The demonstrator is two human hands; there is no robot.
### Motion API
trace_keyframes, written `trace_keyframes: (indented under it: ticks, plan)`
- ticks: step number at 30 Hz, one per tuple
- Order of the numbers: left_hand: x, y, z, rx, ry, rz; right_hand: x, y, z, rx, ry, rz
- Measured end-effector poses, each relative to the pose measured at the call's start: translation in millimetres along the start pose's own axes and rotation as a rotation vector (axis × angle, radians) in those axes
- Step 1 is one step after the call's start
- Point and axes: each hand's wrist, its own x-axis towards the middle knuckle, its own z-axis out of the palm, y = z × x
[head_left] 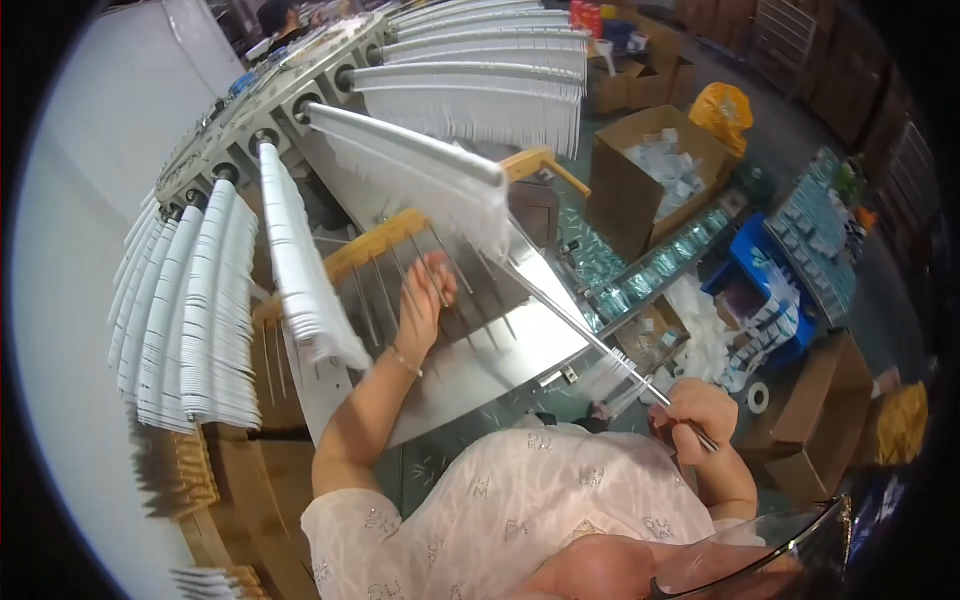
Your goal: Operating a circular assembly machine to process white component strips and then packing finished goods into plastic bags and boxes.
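Note:
My left hand (422,296) reaches up onto a row of thin metal rods (440,275) set in a slanted steel tray (520,345), fingers spread over the rods. My right hand (700,420) is closed around the near end of a long thin metal rod (590,335) that runs up and left toward a rack arm hung with white looped pieces (420,175). A few white pieces (620,385) hang on the rod near my right hand.
A round rack carries several horizontal arms loaded with white pieces (190,320). An open cardboard box of white packets (665,165) stands to the right, with a blue crate (765,290), a yellow bag (722,108) and more cartons (830,410) on the floor. Another person (275,15) is at the far top.

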Motion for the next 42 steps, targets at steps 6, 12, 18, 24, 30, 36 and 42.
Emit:
trace_keyframes:
  ticks: [6,12,18,24,30,36,42]
  plan:
    - [71.3,-17.9,2.3,-0.238,-0.184,-0.111,22.7,-54.2,36.7,-0.342,0.01,0.172]
    - [56.4,-0.1,33.2,-0.211,-0.205,-0.031,48.0,-38.2,62.8,-0.36,0.044,0.164]
    - [-61.4,32.2,58.5,0.433,-0.391,0.207,10.9,-12.7,49.7,0.059,0.252,0.319]
    - [-126.3,83.4,44.9,1.369,-0.204,1.095,-13.8,-1.9,-8.3,0.394,0.04,0.238]
    - [-139.5,78.5,-60.9,0.915,-0.692,0.095,25.0,65.7,51.4,0.7,-0.539,0.496]
    - [-94.5,24.4,-116.3,1.422,0.234,0.423,97.8,147.9,131.5,-0.017,-0.381,0.112]
    - [-82.2,-6.0,-136.3,1.842,0.405,0.664,120.7,203.3,130.4,-0.352,-0.337,-0.232]
